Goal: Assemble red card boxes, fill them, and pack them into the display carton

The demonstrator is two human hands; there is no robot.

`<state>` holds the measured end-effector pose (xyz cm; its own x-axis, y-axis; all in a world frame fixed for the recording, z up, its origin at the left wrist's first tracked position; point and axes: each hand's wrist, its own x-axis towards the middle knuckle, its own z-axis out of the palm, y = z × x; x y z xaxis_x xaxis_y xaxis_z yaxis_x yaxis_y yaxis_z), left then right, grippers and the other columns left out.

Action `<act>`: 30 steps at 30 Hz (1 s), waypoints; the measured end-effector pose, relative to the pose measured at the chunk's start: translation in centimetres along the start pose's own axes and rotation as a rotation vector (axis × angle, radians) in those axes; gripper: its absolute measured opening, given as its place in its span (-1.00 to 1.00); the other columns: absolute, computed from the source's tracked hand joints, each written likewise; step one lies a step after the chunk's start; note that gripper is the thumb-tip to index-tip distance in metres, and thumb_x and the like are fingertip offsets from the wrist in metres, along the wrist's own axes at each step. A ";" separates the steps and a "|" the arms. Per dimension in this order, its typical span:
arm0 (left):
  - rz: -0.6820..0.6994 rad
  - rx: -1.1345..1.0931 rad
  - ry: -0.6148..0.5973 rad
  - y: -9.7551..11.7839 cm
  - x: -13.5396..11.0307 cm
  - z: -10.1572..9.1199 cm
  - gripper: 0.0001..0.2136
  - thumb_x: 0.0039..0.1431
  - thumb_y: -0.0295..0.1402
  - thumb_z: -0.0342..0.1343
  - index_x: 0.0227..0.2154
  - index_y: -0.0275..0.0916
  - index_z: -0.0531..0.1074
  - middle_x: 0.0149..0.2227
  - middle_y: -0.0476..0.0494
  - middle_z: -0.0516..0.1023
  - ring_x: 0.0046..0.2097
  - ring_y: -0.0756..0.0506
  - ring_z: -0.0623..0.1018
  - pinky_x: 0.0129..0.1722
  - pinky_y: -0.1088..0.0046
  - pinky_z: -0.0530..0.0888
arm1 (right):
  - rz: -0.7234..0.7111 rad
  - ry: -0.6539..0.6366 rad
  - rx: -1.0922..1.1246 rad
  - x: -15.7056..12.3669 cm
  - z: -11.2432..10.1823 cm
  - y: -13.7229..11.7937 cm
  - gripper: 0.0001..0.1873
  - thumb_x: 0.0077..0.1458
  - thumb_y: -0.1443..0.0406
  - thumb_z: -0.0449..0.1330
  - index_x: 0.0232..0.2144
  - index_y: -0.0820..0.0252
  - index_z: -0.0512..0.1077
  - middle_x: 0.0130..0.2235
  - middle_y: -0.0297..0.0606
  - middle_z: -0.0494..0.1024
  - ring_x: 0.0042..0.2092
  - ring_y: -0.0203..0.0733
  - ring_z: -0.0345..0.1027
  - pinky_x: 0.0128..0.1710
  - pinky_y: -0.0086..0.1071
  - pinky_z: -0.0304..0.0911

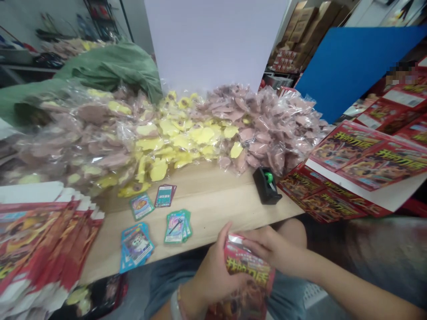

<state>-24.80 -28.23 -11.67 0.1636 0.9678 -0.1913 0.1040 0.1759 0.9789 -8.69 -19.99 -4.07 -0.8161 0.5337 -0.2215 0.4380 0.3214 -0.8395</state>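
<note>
- Clasping the box [262, 279] with the left hand [218, 269], in a firm grip round its left side, thumb laid across the printed front, probably to steady it and leave the top end reachable.
- Touching the top end of the same box with the right hand [267, 246], near the flap, though too blurred there to tell a pinching grip from a mere press.
- Held above the lap [287, 293], just off the near edge of the counter [220, 195], seemingly for support close to the body.
- Set out in separate groups on the counter, left of the box: blue cards [136, 245], green cards [175, 227], teal cards [164, 196] and a bread card [141, 206], apparently kept apart by kind.
- Heaped along the back, against the white board [216, 44]: yellow bags [200, 133] and pink bags [260, 133], perhaps backed so as not to slide off.
- Stood near the counter's right edge: the tape dispenser [262, 189], likely for easy reach with the right hand.
- Overlapped at far left, white flaps showing: other boxes [36, 240], presumably for taking singly.
- Stacked at right, beside the dispenser: red cartons [373, 155], perhaps to spare counter space.
</note>
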 end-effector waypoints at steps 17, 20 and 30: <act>0.535 0.663 -0.014 7.9 8.3 -6.3 -0.63 0.18 -0.41 -0.09 0.06 -0.19 0.24 -0.03 -0.15 0.39 -0.05 -0.09 0.41 -0.07 0.43 0.34 | 0.711 1.083 0.288 -2.6 -7.7 11.8 -0.61 0.11 0.18 0.00 -0.04 0.25 0.25 -0.01 -0.02 0.29 -0.12 -0.03 0.33 -0.19 -0.12 0.30; 0.479 0.861 -0.041 8.0 11.9 -4.8 -0.61 0.18 -0.35 -0.07 0.08 -0.24 0.18 0.01 -0.23 0.38 -0.04 -0.15 0.42 -0.09 0.35 0.36 | 0.821 0.854 0.493 0.5 -11.1 13.2 -0.74 0.09 0.23 0.09 -0.21 0.30 0.34 -0.24 -0.18 0.45 -0.36 -0.23 0.39 -0.38 -0.26 0.35; 0.334 1.098 -0.122 9.3 13.8 -4.9 -0.79 0.21 -0.25 -0.11 -0.18 -0.20 0.33 -0.32 -0.14 0.52 -0.34 -0.14 0.51 -0.42 0.45 0.35 | 0.575 1.024 0.653 -0.5 -6.3 14.5 -0.85 -0.19 0.24 0.20 -0.63 0.18 0.32 -0.49 -0.30 0.43 -0.36 -0.18 0.33 -0.38 -0.40 0.25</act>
<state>-26.40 -12.38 -4.88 0.4311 0.9023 0.0015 0.8252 -0.3949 0.4039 0.42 -10.65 -13.06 0.1942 0.8986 -0.3935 0.1282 -0.4209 -0.8980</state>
